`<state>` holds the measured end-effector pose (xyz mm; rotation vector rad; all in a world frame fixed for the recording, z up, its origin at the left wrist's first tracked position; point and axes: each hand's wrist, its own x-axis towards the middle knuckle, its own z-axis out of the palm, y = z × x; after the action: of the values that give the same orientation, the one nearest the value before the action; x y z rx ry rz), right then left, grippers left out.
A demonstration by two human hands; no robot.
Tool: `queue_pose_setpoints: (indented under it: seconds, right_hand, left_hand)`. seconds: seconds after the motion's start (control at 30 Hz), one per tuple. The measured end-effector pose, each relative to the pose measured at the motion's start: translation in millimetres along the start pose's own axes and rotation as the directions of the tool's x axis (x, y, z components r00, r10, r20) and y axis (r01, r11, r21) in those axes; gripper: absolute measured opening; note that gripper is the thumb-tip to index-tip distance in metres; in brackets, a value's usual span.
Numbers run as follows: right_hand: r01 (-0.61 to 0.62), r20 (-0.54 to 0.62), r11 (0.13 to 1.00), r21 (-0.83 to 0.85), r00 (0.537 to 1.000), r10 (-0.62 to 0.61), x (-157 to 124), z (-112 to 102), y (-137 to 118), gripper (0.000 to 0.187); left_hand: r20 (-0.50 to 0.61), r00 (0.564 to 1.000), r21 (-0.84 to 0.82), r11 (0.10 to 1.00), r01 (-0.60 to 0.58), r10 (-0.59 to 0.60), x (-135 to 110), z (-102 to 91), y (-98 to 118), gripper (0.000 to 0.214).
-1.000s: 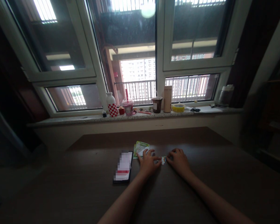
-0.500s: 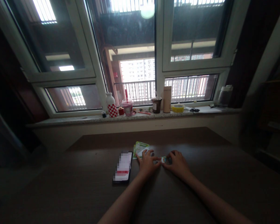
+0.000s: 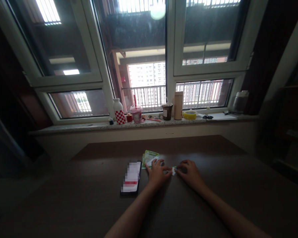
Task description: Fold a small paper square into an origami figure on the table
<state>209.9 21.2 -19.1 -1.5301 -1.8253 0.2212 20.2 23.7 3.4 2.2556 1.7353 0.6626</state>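
A small printed piece (image 3: 173, 170), mostly white with coloured patches, is between my two hands low over the table. It is too small to tell its exact kind. My left hand (image 3: 158, 173) pinches its left edge with thumb and forefinger, the other fingers spread towards the green-and-white cards (image 3: 151, 158). At the opposite edge, the thumb and forefinger of my right hand (image 3: 190, 172) close on the piece, with the remaining fingers curled. A phone (image 3: 131, 178) with a blurred screen lies left of my left hand.
The dark brown table (image 3: 89, 211) reaches towards a window sill (image 3: 96, 127). Along the sill stand a checkered bottle (image 3: 119, 112), a pink drink cup (image 3: 136, 114), a dark drink cup (image 3: 167, 111), a tan flask (image 3: 178, 105), yellow tape (image 3: 190, 115) and scissors (image 3: 208, 117).
The right thumb has moved up from below the piece to its right side, and my right fingers are closer together. More white shows on the piece. My left hand is almost still.
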Motion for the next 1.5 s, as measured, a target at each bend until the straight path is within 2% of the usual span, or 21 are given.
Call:
queue_pose_setpoints:
  seconds: [0.2, 0.4, 0.7, 1.2, 1.37, 1.5]
  right_hand:
    - [0.017, 0.058, 0.998, 0.063, 0.998, -0.021, 0.1, -1.2, 0.3, 0.013]
    - [0.041, 0.067, 0.995, 0.088, 0.997, -0.047, -0.9, 0.2, -0.9, 0.009]
    - [-0.083, 0.001, 0.997, -0.004, 0.997, 0.083, 1.3, 1.1, 1.7, 0.012]
    - [-0.136, -0.089, 0.968, -0.212, 0.989, 0.119, 4.6, -5.4, 3.0, 0.024]
    - [-0.137, -0.070, 0.966, -0.219, 0.990, 0.124, 5.1, -3.9, 5.7, 0.023]
    - [-0.141, -0.061, 0.969, -0.202, 0.990, 0.131, 4.8, -2.7, 6.7, 0.021]
  left_hand:
    - [0.010, 1.000, 0.011, 1.000, 0.011, -0.011, -0.2, -1.2, 1.5, 0.020]
    - [0.001, 1.000, 0.008, 1.000, -0.002, 0.002, 0.4, 0.1, -0.3, 0.020]
    - [-0.012, 1.000, -0.031, 0.999, -0.017, 0.017, 1.3, 1.1, -1.3, 0.019]
    - [-0.011, 1.000, -0.044, 0.999, -0.009, 0.009, 2.8, 2.3, -2.1, 0.018]
    - [-0.024, 0.999, -0.025, 0.999, -0.026, 0.025, 1.6, 2.9, -3.0, 0.021]
    - [-0.037, 0.999, -0.029, 0.999, -0.029, 0.027, 1.6, 3.4, -4.6, 0.031]
